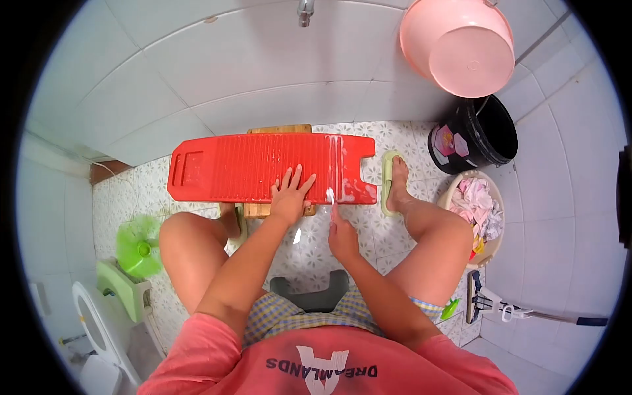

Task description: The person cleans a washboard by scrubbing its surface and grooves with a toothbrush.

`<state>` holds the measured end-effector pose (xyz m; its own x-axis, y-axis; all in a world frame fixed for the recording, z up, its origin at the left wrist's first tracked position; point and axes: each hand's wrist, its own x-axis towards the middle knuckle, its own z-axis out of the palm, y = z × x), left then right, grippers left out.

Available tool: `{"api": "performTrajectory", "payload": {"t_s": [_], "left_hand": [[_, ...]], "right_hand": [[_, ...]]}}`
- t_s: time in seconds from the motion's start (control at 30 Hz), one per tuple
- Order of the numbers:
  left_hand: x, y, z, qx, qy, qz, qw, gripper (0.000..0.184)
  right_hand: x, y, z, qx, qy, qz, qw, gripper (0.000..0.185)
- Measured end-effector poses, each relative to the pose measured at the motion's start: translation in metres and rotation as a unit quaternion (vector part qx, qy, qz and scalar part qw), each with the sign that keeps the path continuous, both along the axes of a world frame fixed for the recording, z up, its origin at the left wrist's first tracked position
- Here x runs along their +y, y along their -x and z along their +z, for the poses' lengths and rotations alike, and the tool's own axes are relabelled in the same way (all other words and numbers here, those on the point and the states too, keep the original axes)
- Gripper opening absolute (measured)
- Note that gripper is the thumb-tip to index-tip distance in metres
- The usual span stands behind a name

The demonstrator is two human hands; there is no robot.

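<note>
A red plastic washboard (227,168) lies across a wooden stool (258,210) in front of my knees. Wet white suds streak its ridges and its notched right end. My left hand (289,196) rests flat on the ridged middle, fingers spread. In my right hand (343,238), at the near edge, is a small brush (334,209) with a pinkish handle. Its white end touches the soapy ridges; my fist hides the rest of the handle.
A pink basin (471,62) hangs on the wall above a black bucket (475,135). Below stands a tub (495,247) of clothes, then a mop (507,308). On the left are a green fan (139,247) and a toilet (92,309). A tap (305,13) juts from the wall.
</note>
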<state>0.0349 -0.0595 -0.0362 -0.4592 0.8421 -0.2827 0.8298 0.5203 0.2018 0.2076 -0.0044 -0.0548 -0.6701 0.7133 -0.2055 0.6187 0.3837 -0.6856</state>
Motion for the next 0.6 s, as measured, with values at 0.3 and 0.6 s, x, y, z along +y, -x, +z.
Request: {"api": "performTrajectory", "payload": {"t_s": [0.3, 0.6], "left_hand": [[0.002, 0.001, 0.010, -0.038, 0.023, 0.016, 0.999, 0.076], [0.000, 0.001, 0.000, -0.029, -0.009, 0.012, 0.999, 0.076]], "right_hand": [[0.020, 0.020, -0.013, -0.032, -0.033, 0.031, 0.998, 0.060], [-0.023, -0.011, -0.005, -0.045, 0.019, 0.006, 0.999, 0.061]]}}
